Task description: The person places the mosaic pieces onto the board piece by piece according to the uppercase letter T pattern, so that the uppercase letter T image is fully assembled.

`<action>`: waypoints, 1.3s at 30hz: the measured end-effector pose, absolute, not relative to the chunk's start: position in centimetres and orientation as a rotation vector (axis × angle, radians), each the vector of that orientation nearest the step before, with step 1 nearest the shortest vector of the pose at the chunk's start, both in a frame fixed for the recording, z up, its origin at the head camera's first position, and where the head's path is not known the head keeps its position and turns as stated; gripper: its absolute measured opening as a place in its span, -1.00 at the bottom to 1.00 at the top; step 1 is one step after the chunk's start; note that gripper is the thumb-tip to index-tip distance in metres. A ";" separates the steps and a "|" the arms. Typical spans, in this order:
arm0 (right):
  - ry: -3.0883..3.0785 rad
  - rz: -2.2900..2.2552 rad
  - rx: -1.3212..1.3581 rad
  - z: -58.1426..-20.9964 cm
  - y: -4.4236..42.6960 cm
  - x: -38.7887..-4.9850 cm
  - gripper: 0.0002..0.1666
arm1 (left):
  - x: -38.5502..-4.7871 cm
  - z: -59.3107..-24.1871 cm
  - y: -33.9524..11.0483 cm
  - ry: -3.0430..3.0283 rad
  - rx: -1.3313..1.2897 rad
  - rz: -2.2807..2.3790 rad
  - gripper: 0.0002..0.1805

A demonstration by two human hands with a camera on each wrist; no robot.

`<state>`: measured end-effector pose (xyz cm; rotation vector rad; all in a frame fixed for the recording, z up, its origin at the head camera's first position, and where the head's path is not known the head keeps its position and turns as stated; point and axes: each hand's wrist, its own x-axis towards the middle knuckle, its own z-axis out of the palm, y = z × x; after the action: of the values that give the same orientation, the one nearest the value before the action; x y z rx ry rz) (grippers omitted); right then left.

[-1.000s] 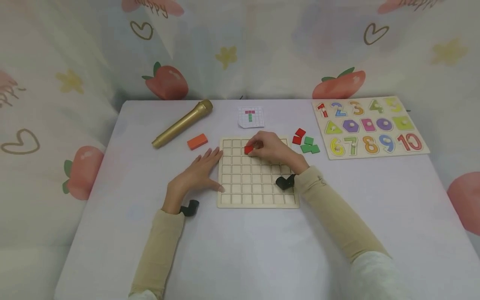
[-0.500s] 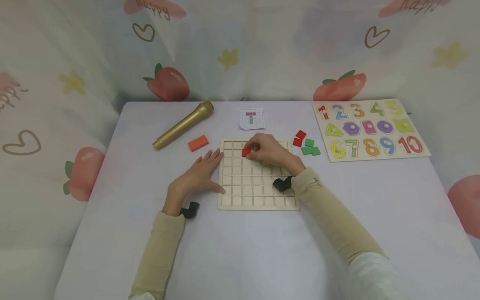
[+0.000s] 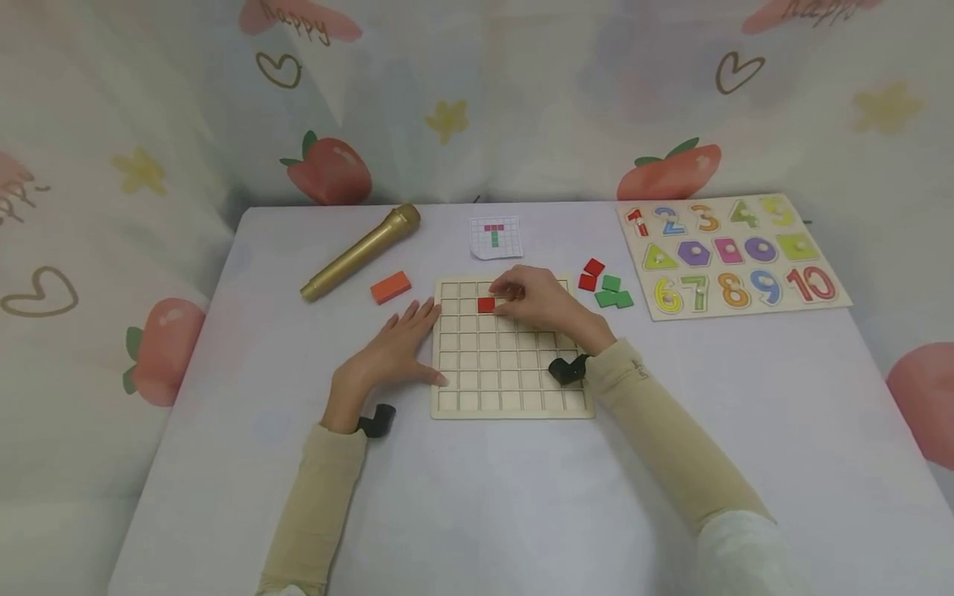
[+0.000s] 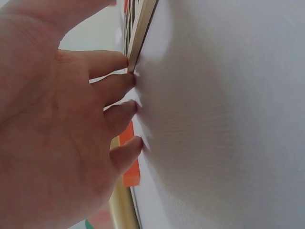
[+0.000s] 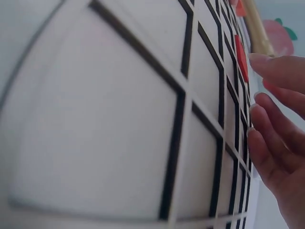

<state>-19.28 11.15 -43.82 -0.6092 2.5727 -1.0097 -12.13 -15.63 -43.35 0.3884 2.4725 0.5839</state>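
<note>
A pale wooden grid board lies in the middle of the table. One red square tile sits flat in a cell of its second row from the back, left of centre. Just right of that tile is my right hand, thumb and index finger parted with nothing pinched between them. In the right wrist view the thumb's tip is close to the red tile; contact is unclear. My left hand has its fingers spread, fingertips on the cloth at the board's left edge and thumb on its rim.
Loose red tiles and green tiles lie right of the board. Behind it is a card with a red-and-green T pattern. A gold microphone and orange block lie left, a number puzzle right.
The red tile, earlier pinched by my right thumb and finger over the board, now lies flat in its cell. My right fingers have come off it slightly rightward; the left hand stays put.
</note>
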 end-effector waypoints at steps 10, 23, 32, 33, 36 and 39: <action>2.742 -1.102 -0.477 -44.0 14.6 -19.1 -0.67 | -12.2 -43.6 -16.1 2.476 0.409 0.592 0.32; 2.884 -1.095 -0.148 -44.1 19.5 -19.5 -0.60 | -12.4 -44.2 -15.9 2.482 0.401 0.606 0.32; 2.847 -1.170 0.002 -44.3 20.9 -19.8 -0.56 | -12.2 -43.8 -16.1 2.480 0.408 0.615 0.32; 2.849 -1.169 0.012 -44.4 21.0 -19.8 -0.56 | -12.2 -43.8 -16.1 2.480 0.409 0.617 0.32; 2.859 -1.173 0.033 -44.6 21.3 -20.0 -0.56 | -12.3 -43.9 -16.0 2.483 0.403 0.610 0.33; 2.866 -1.166 0.060 -44.9 21.6 -20.1 -0.55 | -12.4 -44.0 -15.9 2.490 0.400 0.592 0.33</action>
<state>-20.08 21.64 -44.91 0.0602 2.8658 -1.1657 -12.40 -15.89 -44.01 0.3999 2.4898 0.5917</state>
